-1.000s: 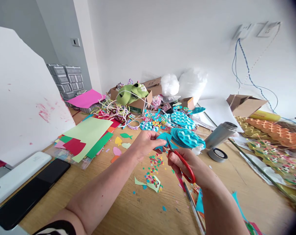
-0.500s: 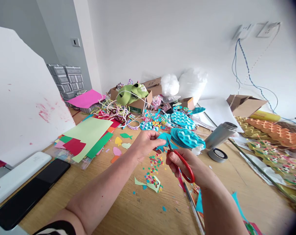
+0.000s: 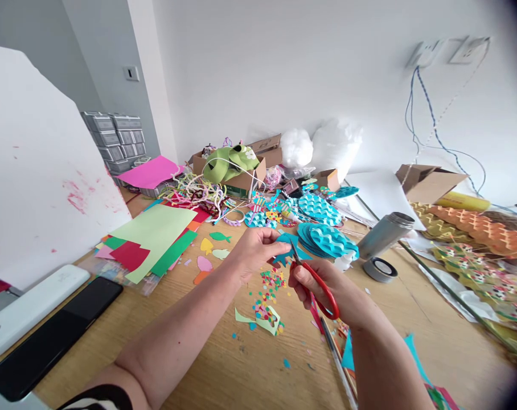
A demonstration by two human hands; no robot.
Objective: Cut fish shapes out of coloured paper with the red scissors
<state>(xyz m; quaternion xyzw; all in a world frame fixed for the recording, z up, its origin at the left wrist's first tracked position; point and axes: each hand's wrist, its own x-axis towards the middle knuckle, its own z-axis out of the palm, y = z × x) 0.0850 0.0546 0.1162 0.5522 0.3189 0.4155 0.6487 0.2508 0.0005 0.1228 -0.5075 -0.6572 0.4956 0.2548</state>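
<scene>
Between finger and thumb, my left hand (image 3: 258, 250) pinches a piece of blue paper (image 3: 289, 241) above the table. My right hand (image 3: 316, 285) is closed around red-handled scissors (image 3: 327, 299), and their dark blades meet the blue paper just right of my left fingertips. Part of the paper is hidden behind the fingers. Below my hands lie many small coloured paper dots (image 3: 267, 304) and a pale green paper scrap (image 3: 270, 322). Left of my left wrist are paper fish shapes, among them a green fish (image 3: 220, 236) and a pink shape (image 3: 204, 263).
Stacked blue wavy discs (image 3: 331, 240) sit behind my right hand, near a silver flask (image 3: 386, 234) and its lid (image 3: 380, 269). Coloured paper sheets (image 3: 156, 228), a black phone (image 3: 57, 336) and a white device (image 3: 36, 307) lie left. Craft boxes (image 3: 241, 185) line the wall.
The scissors and my right hand have shifted very slightly left. The blue paper is tilted a little differently in my left hand. Everything else looks the same.
</scene>
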